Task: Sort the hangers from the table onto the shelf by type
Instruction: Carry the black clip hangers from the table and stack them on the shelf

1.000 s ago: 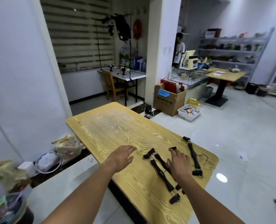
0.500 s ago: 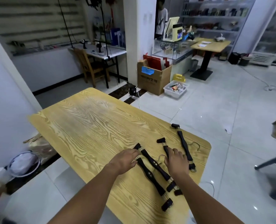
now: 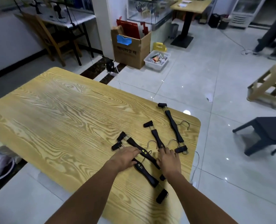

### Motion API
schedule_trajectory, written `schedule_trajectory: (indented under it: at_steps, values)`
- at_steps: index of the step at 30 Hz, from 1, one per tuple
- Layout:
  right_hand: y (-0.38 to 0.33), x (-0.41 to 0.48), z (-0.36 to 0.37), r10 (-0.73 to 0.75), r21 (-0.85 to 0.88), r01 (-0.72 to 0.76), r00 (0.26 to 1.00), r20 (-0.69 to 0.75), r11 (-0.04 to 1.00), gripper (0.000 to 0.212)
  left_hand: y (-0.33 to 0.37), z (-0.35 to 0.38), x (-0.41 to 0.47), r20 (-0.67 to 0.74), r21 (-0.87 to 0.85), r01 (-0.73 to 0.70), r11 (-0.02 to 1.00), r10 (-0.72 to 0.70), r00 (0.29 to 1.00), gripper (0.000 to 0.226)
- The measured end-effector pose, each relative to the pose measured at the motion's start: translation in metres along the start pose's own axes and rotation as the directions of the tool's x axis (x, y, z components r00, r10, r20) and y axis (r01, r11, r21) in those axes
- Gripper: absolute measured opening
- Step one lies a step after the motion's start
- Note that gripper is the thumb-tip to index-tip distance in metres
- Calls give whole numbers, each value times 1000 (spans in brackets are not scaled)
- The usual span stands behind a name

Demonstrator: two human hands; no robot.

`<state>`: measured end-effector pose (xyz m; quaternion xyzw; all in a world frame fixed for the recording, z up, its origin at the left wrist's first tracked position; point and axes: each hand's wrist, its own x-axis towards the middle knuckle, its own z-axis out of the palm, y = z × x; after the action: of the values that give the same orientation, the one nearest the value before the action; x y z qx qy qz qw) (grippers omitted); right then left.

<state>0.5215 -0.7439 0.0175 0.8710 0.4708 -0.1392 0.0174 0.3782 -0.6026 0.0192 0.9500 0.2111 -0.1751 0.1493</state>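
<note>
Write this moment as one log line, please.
left hand on two left hangers | right hand touches middle hanger | rightmost hanger untouched | all on table

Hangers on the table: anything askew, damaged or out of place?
No damage that I can see. Four black clip hangers lie at mixed angles near the table corner, bunched together under the left hand and right hand. The farthest hanger lies apart, with its hook pointing toward the table edge.

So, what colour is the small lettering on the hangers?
Yellow lettering on black hangers, clearest in the head view.
</note>
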Motion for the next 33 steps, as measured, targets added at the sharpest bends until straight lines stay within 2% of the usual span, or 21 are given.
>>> schedule_trajectory:
  at_steps: [7,13,18,22,30,33]
  values:
    - [-3,5,12,43,-24,-44,999,-10,999,35,-11,12,23,135,68,-107,992,97,986,63]
    - [0,5,32,66,0,-66,996,-67,998,29,-7,16,33,192,133,-194,972,166,967,55]
    - [-1,9,31,18,-51,-23,995,-94,998,44,-8,16,37,239,191,-251,949,203,949,48]
    - [-3,11,35,-33,-22,33,999,34,999,34,-6,13,37,243,185,-269,945,221,945,46]
    - [-9,18,42,-1,-13,2,998,60,1000,27,-5,15,34,238,179,-277,944,231,943,45]
    - [-11,16,37,26,85,-32,997,67,996,28,-5,16,33,222,177,-276,945,235,946,45]
